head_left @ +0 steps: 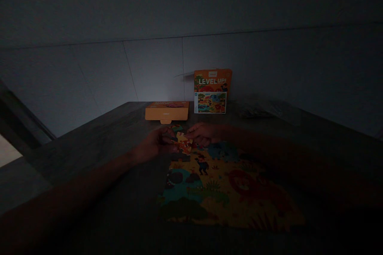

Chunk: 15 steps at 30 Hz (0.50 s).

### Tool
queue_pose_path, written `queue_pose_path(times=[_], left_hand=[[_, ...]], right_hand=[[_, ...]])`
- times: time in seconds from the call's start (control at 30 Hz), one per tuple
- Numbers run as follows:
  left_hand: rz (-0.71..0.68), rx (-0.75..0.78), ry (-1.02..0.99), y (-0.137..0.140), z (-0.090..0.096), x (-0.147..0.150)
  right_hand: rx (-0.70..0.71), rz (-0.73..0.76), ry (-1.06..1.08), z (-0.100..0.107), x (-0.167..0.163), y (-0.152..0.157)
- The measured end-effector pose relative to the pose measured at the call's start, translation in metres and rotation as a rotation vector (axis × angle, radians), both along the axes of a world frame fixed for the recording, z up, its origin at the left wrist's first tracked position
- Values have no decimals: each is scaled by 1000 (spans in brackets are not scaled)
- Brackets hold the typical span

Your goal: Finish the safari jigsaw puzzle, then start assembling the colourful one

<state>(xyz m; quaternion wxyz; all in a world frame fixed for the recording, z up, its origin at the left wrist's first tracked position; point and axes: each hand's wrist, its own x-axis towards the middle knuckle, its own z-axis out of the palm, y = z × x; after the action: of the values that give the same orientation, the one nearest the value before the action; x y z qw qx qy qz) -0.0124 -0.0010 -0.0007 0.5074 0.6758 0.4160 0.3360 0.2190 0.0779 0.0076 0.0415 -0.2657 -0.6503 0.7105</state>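
Between my two hands is a yellow and orange jigsaw puzzle piece [184,144], raised near the upper left corner of a partly joined jigsaw puzzle [215,179]. My left hand [160,141] is closed on the piece's left side. Fingers of my right hand [203,132] pinch its upper right edge. The joined puzzle shows a crocodile, a lion, a small figure in dark clothes and a blue pond. Just beyond my hands, a greenish puzzle piece [176,127] is partly hidden by my fingers.
An orange box [166,112] lies at the back of the grey table [116,139]. Right of it, a "LEVEL UP!" puzzle box [212,91] stands upright by the wall. Clear plastic packaging [269,109] lies at the back right. The scene is very dark.
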Motion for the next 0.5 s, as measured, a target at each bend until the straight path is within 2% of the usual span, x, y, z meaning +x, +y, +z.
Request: queue_pose_path(times=[0.3, 0.5], left_hand=[[-63, 133, 257, 0, 6, -2], [-83, 119, 255, 0, 4, -4]], right_hand=[[172, -2, -150, -1, -5, -6], [342, -28, -222, -3, -7, -10]])
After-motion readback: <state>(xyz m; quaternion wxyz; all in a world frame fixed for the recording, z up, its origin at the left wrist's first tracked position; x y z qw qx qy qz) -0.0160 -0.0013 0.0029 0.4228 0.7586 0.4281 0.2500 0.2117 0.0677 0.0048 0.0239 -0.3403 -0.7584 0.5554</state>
